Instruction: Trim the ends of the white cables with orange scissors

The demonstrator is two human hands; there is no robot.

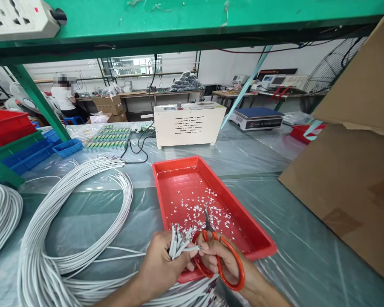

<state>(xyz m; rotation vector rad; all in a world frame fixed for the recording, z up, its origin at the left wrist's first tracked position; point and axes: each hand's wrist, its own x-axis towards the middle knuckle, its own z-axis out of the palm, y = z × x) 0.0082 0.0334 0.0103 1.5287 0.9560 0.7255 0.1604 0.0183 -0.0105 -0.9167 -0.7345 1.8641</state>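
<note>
My left hand (163, 260) is closed around a bunch of white cables (178, 243), their cut ends pointing up. One cable end sticks out to the right, towards my other hand. My right hand (222, 260) holds scissors (239, 268) with orange handles, the blades pointing away from me. Its thumb and fingertips meet at the tip of that single cable; I cannot tell whether they pinch it. Both hands are over the near end of a red tray (166, 187), where small silvery scraps (198, 209) lie scattered. More white cables (185, 294) pass below my hands.
A large coil of white cable (38, 238) lies left, with another coil (3, 213) beyond it. Behind the tray stands a cream metal box (188, 125). Cardboard (345, 196) blocks the right side. A green shelf (192, 21) crosses overhead. A person (63, 98) sits far back left.
</note>
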